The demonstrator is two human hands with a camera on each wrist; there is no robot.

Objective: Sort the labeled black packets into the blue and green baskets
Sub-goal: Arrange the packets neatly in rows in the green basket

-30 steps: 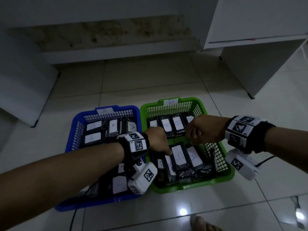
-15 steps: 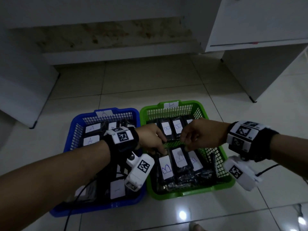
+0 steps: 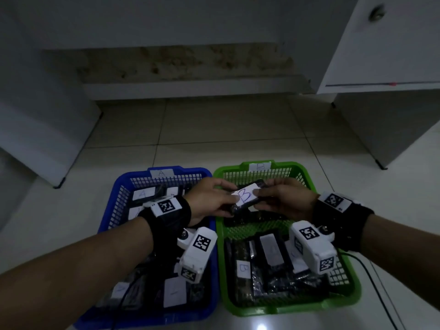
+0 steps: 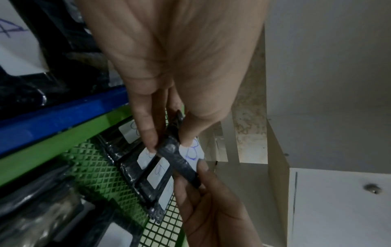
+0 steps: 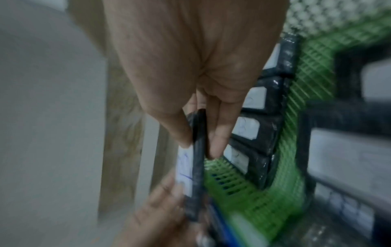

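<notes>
both hands up over the far end of the green basket (image 3: 352,279), sharing one black packet (image 3: 247,196) with a white label reading b. left hand (image 3: 209,198) pinches its left end, thumb on the label face and fingers underneath; right hand (image 3: 283,198) pinches the right end the same way. packet is held clear of the basket contents, roughly level, label up.

progress, judging from the layout: looks nearly sorted. blue basket (image 3: 112,210) carries an a tag on its far rim and the labels readable inside say a; some near ones are too dim to read. green basket has a b tag, a row of b packets (image 4: 156,168) along the far wall in the left wrist view and more near the front, one marked b (image 3: 243,267). a bare strip of mesh sits between the two groups.

no loose packets on the floor tiles (image 3: 214,129). what's left seems to be setting this b packet down in green, probably in that gap.
</notes>
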